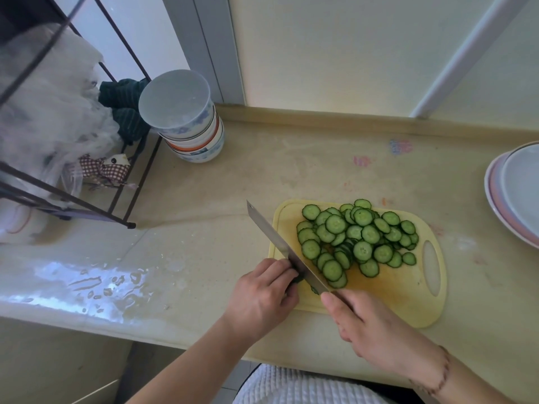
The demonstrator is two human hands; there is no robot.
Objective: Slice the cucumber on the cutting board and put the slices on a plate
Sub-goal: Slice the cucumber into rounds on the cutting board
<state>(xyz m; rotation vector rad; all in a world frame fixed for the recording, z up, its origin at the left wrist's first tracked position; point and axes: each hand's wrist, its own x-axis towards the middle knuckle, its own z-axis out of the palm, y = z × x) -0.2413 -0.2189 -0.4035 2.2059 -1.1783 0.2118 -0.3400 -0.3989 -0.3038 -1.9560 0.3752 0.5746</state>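
At lower centre the left hand (262,295) pinches the cucumber stub (296,279) just left of the cleaver (287,250), whose handle the right hand (376,330) grips.

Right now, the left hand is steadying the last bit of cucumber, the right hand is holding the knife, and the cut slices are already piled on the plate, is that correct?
Not quite: the head view shows the slices piled on the cutting board, not on the plate. The left hand steadying the cucumber end and the right hand holding the knife are correct.

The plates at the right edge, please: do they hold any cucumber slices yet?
Empty, as far as visible: the plates show bare, and the slices lie heaped on the cutting board. Part of the plates is out of frame.
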